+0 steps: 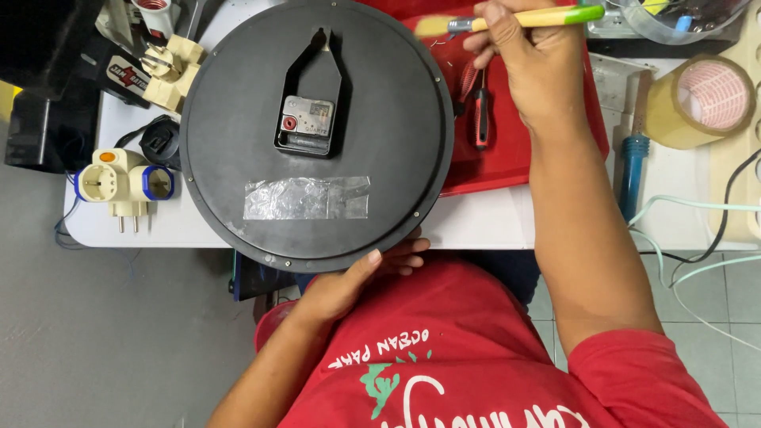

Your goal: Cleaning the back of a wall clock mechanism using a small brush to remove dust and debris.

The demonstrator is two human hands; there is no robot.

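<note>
Left hand: (361, 277) nearest the camera, at 6 o'clock of the clock, thumb and fingers curled onto its lower rim and holding it steady
Clock: round black wall clock (317, 135) lying face down on the white table (491, 226), its back up and its lower edge overhanging the table's near side
Tape patch: a strip of clear tape (306, 198) stuck across the back, just below centre
Movement box: grey clock mechanism (306, 127) at the centre, a forked black hanger rising from it toward 12 o'clock
Plug adapters: cream multi-plug adapter (123, 184) at 9 o'clock of the clock, just beside its rim
Screwdriver: red-and-black screwdriver (480, 117) on the red tray (507, 158), at 3 o'clock of the clock, shaft pointing 12 to 6
Right hand: (527, 59) at 2 o'clock of the clock, fingers closed round a paintbrush
Paintbrush: yellow-and-green handled brush (523, 19), long axis running 9 to 3, bristles toward 9 o'clock and over the clock's upper right rim; the right hand is the nearer one to that rim
Tape roll: brown packing tape roll (701, 99) far right, well apart from the clock
</note>
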